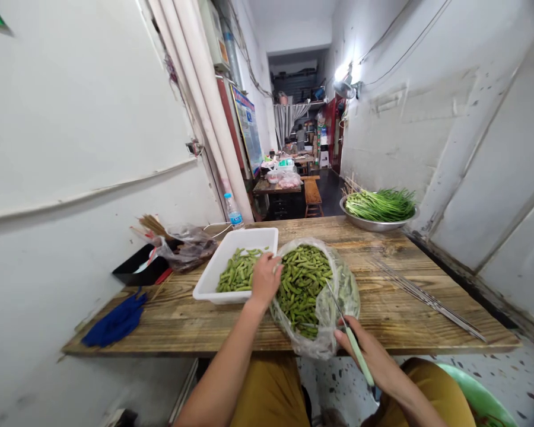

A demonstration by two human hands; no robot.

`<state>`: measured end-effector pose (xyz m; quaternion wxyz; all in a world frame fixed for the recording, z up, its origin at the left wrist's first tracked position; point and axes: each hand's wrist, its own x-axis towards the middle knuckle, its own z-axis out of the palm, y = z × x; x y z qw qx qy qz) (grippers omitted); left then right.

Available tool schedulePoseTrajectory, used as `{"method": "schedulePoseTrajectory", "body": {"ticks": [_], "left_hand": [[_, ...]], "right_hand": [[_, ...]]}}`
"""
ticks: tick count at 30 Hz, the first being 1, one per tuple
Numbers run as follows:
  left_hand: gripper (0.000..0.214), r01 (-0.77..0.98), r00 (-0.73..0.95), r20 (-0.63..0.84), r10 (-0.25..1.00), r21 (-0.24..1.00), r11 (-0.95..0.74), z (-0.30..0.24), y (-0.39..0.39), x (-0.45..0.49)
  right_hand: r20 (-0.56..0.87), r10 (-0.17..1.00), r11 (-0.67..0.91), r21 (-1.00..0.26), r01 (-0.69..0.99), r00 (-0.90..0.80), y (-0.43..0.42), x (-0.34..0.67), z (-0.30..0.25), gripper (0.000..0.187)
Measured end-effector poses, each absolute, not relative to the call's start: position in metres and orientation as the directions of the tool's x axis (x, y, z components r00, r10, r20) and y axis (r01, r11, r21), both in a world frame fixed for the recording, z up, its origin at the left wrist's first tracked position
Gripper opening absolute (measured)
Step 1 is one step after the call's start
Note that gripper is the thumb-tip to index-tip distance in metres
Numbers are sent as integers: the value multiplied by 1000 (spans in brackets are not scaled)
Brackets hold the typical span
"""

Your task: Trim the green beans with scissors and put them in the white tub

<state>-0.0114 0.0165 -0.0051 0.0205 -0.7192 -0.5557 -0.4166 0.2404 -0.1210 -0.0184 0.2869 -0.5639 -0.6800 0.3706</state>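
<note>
Gripping green-handled tool (358,357), right hand (374,354); left hand (265,280) at white tray (249,238), grip unclear; bottle label (236,219) unreadable.

Green pods (305,273), white tray (258,236), pale-green tool handle (358,356) (cloth (115,323): deep blue).

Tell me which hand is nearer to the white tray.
Left. The left hand is at the white tray's right rim; the right hand, holding a green-handled tool, is farther away, beyond the bag of green pods.
</note>
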Motion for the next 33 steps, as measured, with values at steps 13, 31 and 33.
{"method": "schedulePoseTrajectory", "body": {"ticks": [13,31,33], "left_hand": [[21,802,232,433,871,422,-423,1,14,58],[29,-11,212,-59,975,998,62,0,-40,59],[32,-97,170,-74,983,991,91,-4,-39,56]], "right_hand": [[-1,989,77,-857,509,-150,-121,240,-26,33],[36,980,119,-894,433,-196,-109,224,-8,37],[37,981,123,-880,459,-191,-107,223,-10,37]]}}
